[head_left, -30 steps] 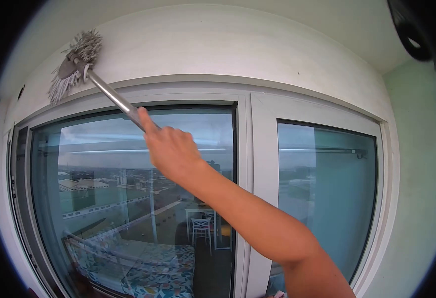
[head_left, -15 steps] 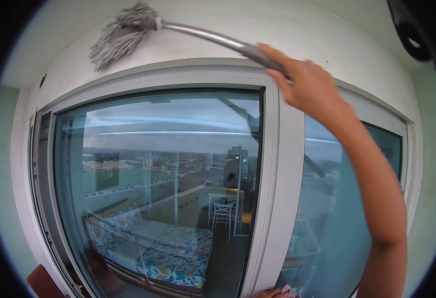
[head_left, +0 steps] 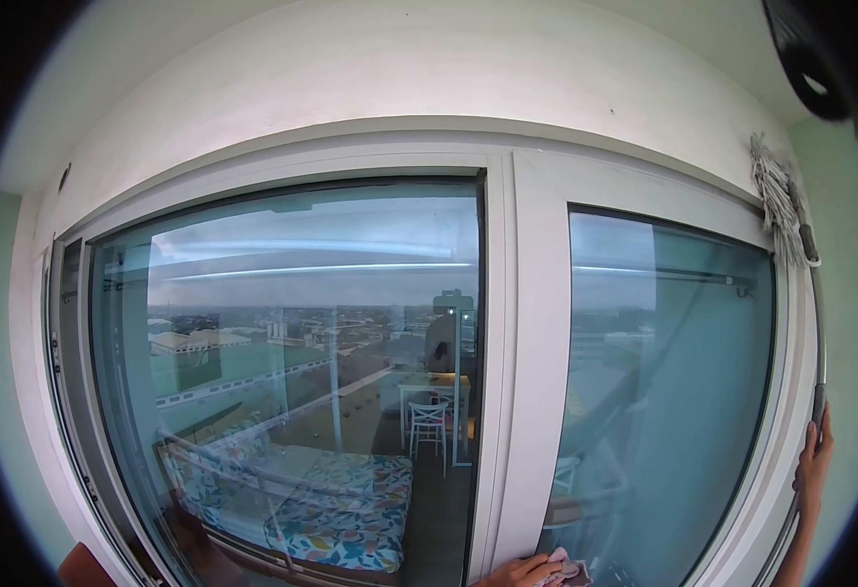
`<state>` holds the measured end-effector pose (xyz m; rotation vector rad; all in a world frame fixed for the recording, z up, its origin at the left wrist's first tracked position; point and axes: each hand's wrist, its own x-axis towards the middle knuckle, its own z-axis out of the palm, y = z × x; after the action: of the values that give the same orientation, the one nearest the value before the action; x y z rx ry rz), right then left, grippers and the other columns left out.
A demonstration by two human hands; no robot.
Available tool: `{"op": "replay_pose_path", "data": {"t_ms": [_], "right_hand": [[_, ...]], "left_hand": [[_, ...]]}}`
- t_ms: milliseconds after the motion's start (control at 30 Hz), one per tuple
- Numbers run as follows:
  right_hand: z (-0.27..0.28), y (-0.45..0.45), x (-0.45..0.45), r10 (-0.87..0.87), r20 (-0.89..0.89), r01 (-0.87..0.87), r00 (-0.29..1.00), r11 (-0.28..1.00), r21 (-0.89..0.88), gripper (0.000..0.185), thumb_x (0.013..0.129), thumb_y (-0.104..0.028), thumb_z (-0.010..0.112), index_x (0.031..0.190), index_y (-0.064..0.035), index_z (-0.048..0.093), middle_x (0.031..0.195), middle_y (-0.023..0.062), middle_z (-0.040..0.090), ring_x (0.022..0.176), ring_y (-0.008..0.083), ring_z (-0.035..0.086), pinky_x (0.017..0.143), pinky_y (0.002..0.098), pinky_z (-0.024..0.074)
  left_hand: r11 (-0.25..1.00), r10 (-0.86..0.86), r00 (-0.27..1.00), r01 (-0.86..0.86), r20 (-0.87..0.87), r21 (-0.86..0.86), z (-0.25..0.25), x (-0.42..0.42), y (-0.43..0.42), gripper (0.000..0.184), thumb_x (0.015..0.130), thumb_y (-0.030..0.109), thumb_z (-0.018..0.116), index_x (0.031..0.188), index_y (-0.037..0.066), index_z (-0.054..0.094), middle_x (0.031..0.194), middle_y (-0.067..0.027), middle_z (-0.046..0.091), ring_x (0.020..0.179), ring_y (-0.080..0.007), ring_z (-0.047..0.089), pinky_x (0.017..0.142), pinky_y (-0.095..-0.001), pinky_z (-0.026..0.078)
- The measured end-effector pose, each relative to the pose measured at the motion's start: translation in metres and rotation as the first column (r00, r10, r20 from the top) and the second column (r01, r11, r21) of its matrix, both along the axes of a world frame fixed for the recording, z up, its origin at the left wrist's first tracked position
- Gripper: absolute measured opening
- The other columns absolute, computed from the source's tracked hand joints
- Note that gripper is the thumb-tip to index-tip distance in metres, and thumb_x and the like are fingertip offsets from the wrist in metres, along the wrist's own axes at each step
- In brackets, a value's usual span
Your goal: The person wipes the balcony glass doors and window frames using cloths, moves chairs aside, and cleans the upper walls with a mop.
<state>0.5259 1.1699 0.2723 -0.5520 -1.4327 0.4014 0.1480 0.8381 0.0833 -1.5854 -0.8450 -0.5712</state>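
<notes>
At the far right, my right hand (head_left: 814,462) is closed around the handle of a string mop (head_left: 777,191). The mop stands nearly upright, its grey strands at the top beside the upper right corner of the window frame. Its metal pole runs down past the frame's right side. Low in the middle, my left hand (head_left: 522,571) grips a crumpled pinkish cloth (head_left: 568,568) near the foot of the window's middle post. Part of that hand is cut off by the bottom edge of the view.
A large sliding window with a white frame (head_left: 507,342) fills the view, its glass (head_left: 282,293) reflecting a bed, table and chair. Above it runs a pale wall (head_left: 351,78). A reddish-brown object (head_left: 87,566) stands at lower left, and a dark object (head_left: 808,68) hangs at upper right.
My right hand has brought the mop from the wall above the window at upper left down to the far right, turning it upright. My left hand stays low with the cloth, now showing more.
</notes>
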Motion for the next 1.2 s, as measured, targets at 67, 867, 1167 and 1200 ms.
{"op": "replay_pose_path", "data": {"t_ms": [67,867,1167,1200], "right_hand": [[0.000,-0.031,-0.020,-0.024,-0.010,0.023,1.000,0.999,-0.041,0.048,0.100,-0.019,0.042,0.145,-0.0056,0.033,0.120,0.0152,0.056,0.077,0.0122,0.037,0.068,0.0281,0.0350],[0.090,-0.157,-0.112,-0.117,0.088,0.067,0.989,0.897,0.438,0.059,0.091,-0.021,0.058,0.144,-0.0277,0.033,0.067,0.0142,0.062,0.053,0.0339,0.060,0.051,0.0426,0.0478],[0.195,0.047,-0.035,-0.184,-0.049,0.187,0.982,0.980,0.067,0.042,0.093,-0.020,0.050,0.130,-0.0011,0.047,0.068,0.0166,0.061,0.048,0.0264,0.058,0.044,0.0371,0.0476],[0.218,0.056,-0.031,-0.117,-0.061,0.118,0.991,0.993,0.013,0.037,0.093,-0.021,0.049,0.123,0.0006,0.051,0.061,0.0117,0.057,0.040,0.0206,0.053,0.038,0.0348,0.0442]], "left_hand": [[0.997,0.016,0.995,-0.008,0.101,-0.082,-0.010,-0.002,0.000,0.031,0.082,0.021,0.067,0.111,0.013,0.063,0.104,-0.0054,0.065,0.082,-0.0220,0.063,0.051,-0.0286,0.052],[0.995,-0.014,0.943,0.047,0.332,-0.093,0.011,0.011,0.001,0.019,0.087,0.018,0.063,0.103,0.008,0.065,0.098,-0.0048,0.066,0.076,-0.0237,0.063,0.061,-0.0337,0.054],[0.996,0.038,0.979,-0.022,0.200,-0.082,0.018,0.010,-0.003,0.017,0.089,0.017,0.061,0.101,0.007,0.064,0.097,-0.0050,0.065,0.074,-0.0230,0.062,0.052,-0.0333,0.048],[0.997,0.058,0.989,-0.051,0.138,-0.055,0.021,0.011,-0.003,0.016,0.089,0.017,0.060,0.101,0.007,0.063,0.098,-0.0058,0.065,0.074,-0.0227,0.061,0.051,-0.0326,0.047]]}}
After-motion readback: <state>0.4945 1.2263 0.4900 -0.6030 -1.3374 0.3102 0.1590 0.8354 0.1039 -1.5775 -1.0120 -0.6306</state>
